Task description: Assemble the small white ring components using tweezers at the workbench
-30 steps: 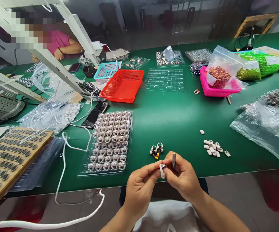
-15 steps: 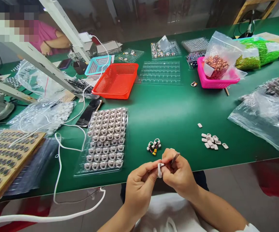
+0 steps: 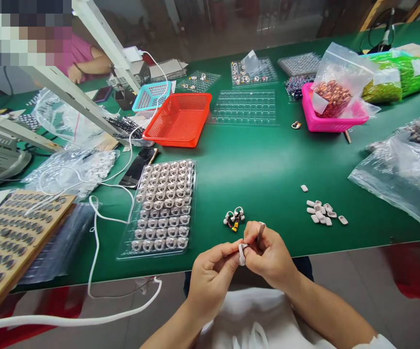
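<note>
While the bare left hand (image 3: 210, 276) pinches a small white curved piece (image 3: 242, 255) between thumb and forefinger, the bare right hand (image 3: 271, 254) meets it from the other side, its fingers curled around a slim dark metal tool (image 3: 261, 233). The piece sits between the two hands' fingertips, near the front edge of the smooth green tabletop (image 3: 253, 165); whether the tool's tip touches it, I cannot tell. Just beyond the hands lies a little cluster of white rounded parts with dark and yellow bits (image 3: 235, 220). Farther right rests a loose group of small off-white oblong caps (image 3: 321, 212), one apart from the others. On the left lies a clear plastic tray (image 3: 125, 253) bearing rows of silvery rounded shells (image 3: 163, 222).
</note>
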Demonstrator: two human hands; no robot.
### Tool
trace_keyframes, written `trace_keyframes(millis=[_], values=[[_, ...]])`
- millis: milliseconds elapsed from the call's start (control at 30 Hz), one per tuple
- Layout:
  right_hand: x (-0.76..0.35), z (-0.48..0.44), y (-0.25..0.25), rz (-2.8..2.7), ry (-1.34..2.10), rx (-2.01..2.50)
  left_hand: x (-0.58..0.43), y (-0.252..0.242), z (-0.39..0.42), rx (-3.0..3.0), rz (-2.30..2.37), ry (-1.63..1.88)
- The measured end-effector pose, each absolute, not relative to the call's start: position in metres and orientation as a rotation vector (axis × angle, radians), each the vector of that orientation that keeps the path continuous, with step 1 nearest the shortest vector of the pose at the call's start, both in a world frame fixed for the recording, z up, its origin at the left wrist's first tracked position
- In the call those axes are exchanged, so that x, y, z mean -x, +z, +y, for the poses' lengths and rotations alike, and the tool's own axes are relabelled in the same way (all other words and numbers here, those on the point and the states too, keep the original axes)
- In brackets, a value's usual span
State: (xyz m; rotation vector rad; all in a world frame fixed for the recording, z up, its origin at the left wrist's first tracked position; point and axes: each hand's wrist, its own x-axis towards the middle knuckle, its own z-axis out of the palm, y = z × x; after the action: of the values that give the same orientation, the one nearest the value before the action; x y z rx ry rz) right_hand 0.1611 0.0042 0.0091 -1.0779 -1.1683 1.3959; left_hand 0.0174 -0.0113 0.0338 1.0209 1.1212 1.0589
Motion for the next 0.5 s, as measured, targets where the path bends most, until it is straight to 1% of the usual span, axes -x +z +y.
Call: trace_keyframes(millis=[167,333,500], values=[[-0.160,0.007,0.007,-1.226,1.350,1.107,-0.014,0.033,-0.008,-0.955,1.101,1.055],[-0.172,0.015,0.016,-1.334,1.536,1.133,-0.009,0.041,0.004,-0.946,1.013,0.892],[-0.196,0.021,0.036,-1.569,1.551,1.107,-0.003,0.045,0.012,-0.944,1.028,0.847]])
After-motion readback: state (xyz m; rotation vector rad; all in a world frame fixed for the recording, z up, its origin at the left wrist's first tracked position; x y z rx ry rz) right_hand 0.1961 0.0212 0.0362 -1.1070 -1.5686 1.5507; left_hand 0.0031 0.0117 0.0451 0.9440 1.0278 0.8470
